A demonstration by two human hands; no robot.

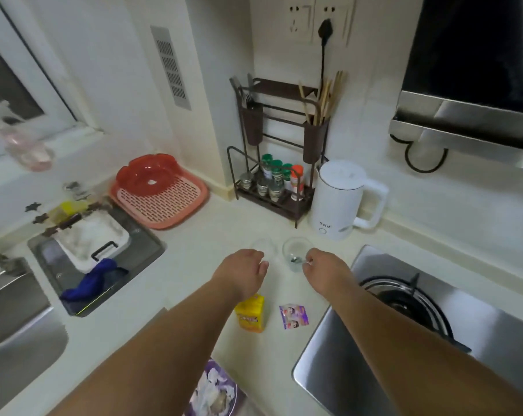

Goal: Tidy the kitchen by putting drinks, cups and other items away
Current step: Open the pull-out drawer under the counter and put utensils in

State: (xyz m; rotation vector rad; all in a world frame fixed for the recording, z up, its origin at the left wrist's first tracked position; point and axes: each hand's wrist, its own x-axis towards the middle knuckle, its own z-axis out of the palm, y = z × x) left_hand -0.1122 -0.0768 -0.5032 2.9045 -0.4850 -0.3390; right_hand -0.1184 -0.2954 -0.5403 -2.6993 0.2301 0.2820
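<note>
Now both hands over counter [194,265]: left hand [245,271] loosely open beside one clear cup [263,249]; right hand [320,265] pinching the second cup's [296,253] rim.

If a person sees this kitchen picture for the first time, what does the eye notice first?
Two bare arms reach over the pale counter toward two clear glasses: left hand by the fainter glass, right hand at the other glass. Behind stands a white kettle; far left, a red bowl on a pink tray.

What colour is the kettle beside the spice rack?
White, seen clearly in the head view: kettle.
</note>
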